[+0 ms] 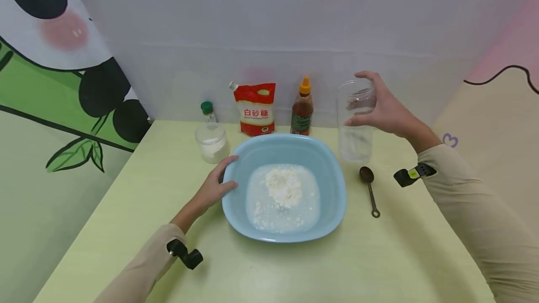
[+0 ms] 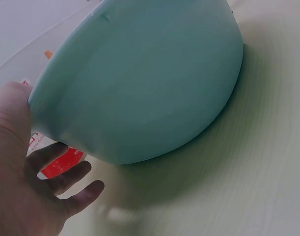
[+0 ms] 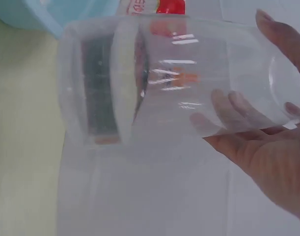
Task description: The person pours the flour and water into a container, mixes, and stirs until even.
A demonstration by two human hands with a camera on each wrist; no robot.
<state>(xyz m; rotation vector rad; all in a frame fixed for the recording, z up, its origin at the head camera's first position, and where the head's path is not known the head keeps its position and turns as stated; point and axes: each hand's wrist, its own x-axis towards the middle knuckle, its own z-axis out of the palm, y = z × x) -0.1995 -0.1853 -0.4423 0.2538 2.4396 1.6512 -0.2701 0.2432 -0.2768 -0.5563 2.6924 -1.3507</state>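
Clear, round jar of white powder (image 1: pixel 213 146): on the pale yellow-green tabletop (image 1: pixel 269 272), just beyond the left fingertips.

Left hand (image 1: pixel 212 188): thumb and forefinger on the basin's left rim, gripping it; remaining fingers loosely spread beneath, outside the wall.

Light-blue, rounded-square basin (image 1: pixel 332 181): between the hands, holding cloudy liquid and a white powdery heap.

Tall, clear, cylindrical container (image 1: pixel 353 146): just right of the basin's far right corner, long axis near upright; base contact with the tabletop cannot be told.

Right hand (image 1: pixel 389 109): the nearer hand to the container, which lies to its left; thumb and fingers spread to the container's width and curled round its upper part.

Dark brown, long-handled spoon (image 1: pixel 370 191): right of the basin, bowl toward the container, handle toward the person, untouched.
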